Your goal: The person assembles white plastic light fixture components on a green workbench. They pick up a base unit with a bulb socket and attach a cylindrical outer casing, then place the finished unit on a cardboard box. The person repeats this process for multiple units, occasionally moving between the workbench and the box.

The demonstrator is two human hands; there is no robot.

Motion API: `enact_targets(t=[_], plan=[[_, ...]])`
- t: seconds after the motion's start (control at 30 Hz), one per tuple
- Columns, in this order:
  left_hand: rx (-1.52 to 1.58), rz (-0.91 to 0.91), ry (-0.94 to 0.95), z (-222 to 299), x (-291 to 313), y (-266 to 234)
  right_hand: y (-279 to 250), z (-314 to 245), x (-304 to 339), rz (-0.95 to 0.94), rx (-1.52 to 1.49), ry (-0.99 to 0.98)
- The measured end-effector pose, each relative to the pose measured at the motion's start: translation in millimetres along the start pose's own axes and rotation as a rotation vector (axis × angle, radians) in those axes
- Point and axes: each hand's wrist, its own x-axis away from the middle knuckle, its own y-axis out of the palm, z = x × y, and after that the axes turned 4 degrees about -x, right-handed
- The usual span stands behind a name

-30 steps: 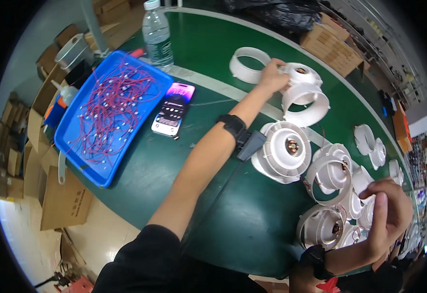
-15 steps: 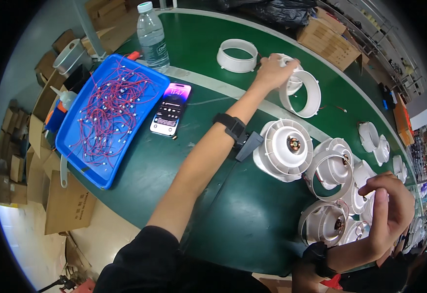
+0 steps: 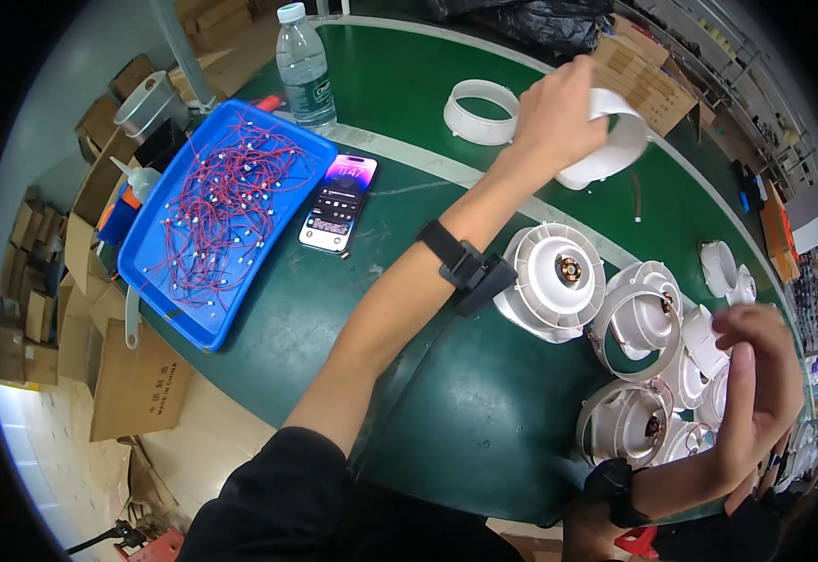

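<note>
My left hand [image 3: 560, 114] is closed on a white plastic ring housing [image 3: 622, 140], tilted above the far part of the green table, its fingers partly hidden behind the hand. Left of it, another white ring [image 3: 481, 112] stands on the table. My right hand [image 3: 763, 375] hovers over the cluster at the right, fingers loosely bent and thumb apart, with nothing seen between them. Under and beside it sit several white fan housings, one with a copper-wound motor [image 3: 653, 426]. A round white fan housing [image 3: 554, 281] with a copper coil at its centre rests below my left wrist.
A blue tray [image 3: 128, 267] of red wires with white connectors lies at the left. Next to it are a lit phone [image 3: 338, 206] and a water bottle [image 3: 306, 70]. A thin wire [image 3: 637, 197] lies beyond the housings. Cardboard boxes [image 3: 648, 80] stand past the far edge.
My left hand has moved away from me and slightly right, lifting the white ring housing and tilting it. My right hand has shifted slightly, still over the cluster. The view has turned a little.
</note>
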Motion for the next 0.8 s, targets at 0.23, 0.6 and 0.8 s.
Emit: enact_targets(t=[0.23,0.6,0.8], plan=[[0.314,-0.156,0.357,105,18,-78,7,-5,-7,0.155,0.071,0.051],[0.174,-1.236,-0.335,62,72,-163,-7,-18,12,-0.219,0.149,0.089],[-0.811,-1.180,-0.379,15,109,-126,-2,-28,9,-0.267,0.031,0.188]])
